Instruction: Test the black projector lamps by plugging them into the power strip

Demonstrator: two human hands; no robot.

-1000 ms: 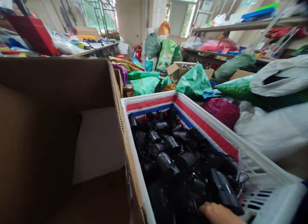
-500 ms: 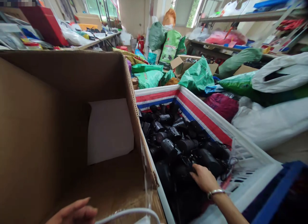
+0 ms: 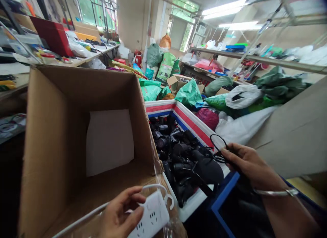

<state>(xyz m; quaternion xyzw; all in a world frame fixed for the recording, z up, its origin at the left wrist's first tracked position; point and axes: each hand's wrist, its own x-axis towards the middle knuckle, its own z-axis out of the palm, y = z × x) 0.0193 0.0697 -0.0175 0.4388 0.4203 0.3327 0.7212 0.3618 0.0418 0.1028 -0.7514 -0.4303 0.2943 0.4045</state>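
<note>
My left hand is closed on the near edge of a white power strip, whose sockets face up. Its white cable runs off to the lower left. Between the thumb and fingers of my right hand is a coiled black cord. Just below hangs a dark, round-headed black device with a handle, perhaps a hair dryer; where the cord joins it is hard to make out. Many similar black corded devices lie heaped in a white plastic crate with a striped liner.
A tall open cardboard box stands at left, a white sheet inside it. At lower right is a blue-rimmed bin with a dark inside. Green bags and white sacks are piled beyond the crate.
My right hand has come up out of the crate toward the right, now with a black cord. My left hand has moved right, onto the power strip. The view has shifted right.
</note>
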